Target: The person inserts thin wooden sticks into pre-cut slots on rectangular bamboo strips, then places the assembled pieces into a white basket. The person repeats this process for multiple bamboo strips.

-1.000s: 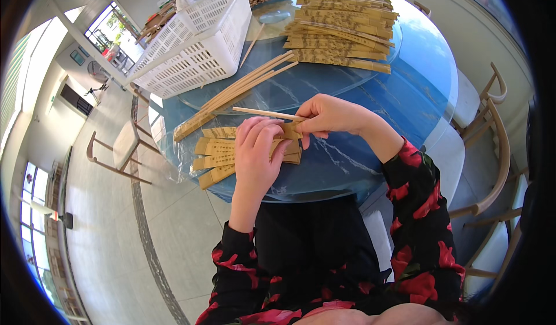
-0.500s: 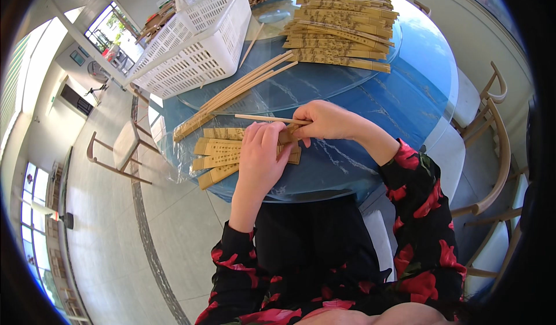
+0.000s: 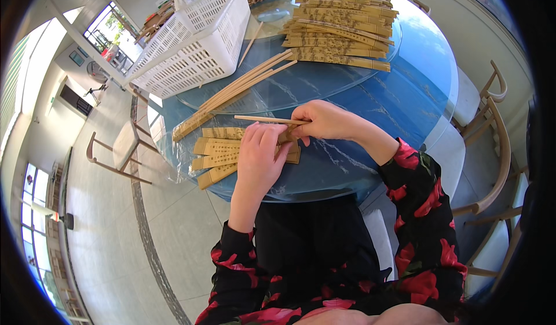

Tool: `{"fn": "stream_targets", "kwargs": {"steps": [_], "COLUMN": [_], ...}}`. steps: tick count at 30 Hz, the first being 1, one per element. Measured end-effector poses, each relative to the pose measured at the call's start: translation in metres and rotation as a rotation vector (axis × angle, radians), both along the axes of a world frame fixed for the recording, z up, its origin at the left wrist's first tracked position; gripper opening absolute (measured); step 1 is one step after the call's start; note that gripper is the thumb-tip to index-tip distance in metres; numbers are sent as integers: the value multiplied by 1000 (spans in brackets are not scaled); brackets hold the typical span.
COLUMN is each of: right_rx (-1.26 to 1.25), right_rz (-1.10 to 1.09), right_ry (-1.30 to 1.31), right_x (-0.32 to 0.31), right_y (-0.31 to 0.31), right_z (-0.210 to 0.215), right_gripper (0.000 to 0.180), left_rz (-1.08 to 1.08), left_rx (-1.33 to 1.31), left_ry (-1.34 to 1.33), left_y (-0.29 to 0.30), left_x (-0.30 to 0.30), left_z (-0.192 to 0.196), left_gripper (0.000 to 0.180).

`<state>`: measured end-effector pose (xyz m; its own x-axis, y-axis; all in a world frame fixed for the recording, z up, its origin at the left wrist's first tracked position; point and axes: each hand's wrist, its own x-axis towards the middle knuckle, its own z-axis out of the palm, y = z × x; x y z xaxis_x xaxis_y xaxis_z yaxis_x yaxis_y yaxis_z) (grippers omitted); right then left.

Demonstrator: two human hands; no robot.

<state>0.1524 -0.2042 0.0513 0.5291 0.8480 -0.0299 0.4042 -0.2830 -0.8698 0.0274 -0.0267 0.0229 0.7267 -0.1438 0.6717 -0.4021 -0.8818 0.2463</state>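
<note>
In the head view, the person's right hand (image 3: 324, 120) pinches a pale stick (image 3: 263, 119) between thumb and fingers; the stick points leftward past the left hand's fingertips. The left hand (image 3: 259, 154) is bent over the fanned paper sleeves (image 3: 215, 150), its thumb near the right hand; whether it pinches one cannot be told. The sleeves are yellow-brown with dark print and lie on the blue table (image 3: 370, 137), near its close edge, poking out on both sides of the left hand. Just beyond them lies a bundle of sticks (image 3: 246, 83), slanting up to the right. Farther back stand a white basket (image 3: 205, 64), at left, and a large pile of sleeves (image 3: 341, 32), at right. A lone stick (image 3: 251, 44) lies between basket and pile.
</note>
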Motion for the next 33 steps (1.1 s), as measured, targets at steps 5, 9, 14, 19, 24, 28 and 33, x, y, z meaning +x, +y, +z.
{"fn": "stream_targets", "kwargs": {"steps": [5,9,14,19,24,28,33], "right_rx": [-6,40,-33,-21,-10,-12,9], "right_rz": [1,14,-44,-66,-63,-61,-41], "right_ry": [1,39,-40,-85,-89,-78,-52], "right_x": [-1,-1,-7,-5,-3,-4,-4], "right_y": [0,0,0,2,3,4,2], "right_z": [0,-2,6,1,-3,-1,1], "right_gripper": [16,17,19,24,28,28,28], "left_rz": [0,3,15,35,-4,4,-6], "left_rx": [-4,8,34,1,17,23,19], "left_ry": [8,18,-7,36,8,15,-15], "left_y": [0,-1,-2,-4,-2,-1,-1], "left_x": [0,-1,0,0,2,1,1], "left_z": [0,3,4,0,-1,-2,-2], "left_gripper": [35,35,36,39,38,36,33]}}
